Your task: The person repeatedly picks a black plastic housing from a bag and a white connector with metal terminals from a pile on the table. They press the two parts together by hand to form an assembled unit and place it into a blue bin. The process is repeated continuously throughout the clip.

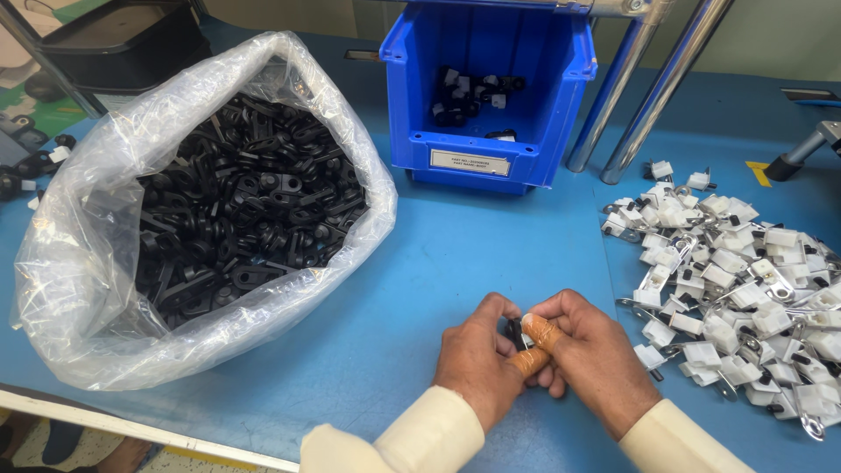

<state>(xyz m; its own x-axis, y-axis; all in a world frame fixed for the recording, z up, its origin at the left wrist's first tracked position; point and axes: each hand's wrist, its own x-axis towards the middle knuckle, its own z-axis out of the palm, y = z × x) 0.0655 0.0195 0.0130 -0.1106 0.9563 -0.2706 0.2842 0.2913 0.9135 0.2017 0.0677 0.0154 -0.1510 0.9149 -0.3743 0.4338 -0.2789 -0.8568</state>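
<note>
Together, the left hand [477, 355] and right hand [585, 350] pinched a small black and white part [519, 331] over the blue table [455, 263], between the clear bag [88, 254] of black pieces [254, 210] and a pile of white clips [736, 289].

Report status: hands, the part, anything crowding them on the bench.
Both hands, left hand and right hand, pinched together on a small black part. Nothing in the way: bag of black parts left, white clip pile right.
</note>
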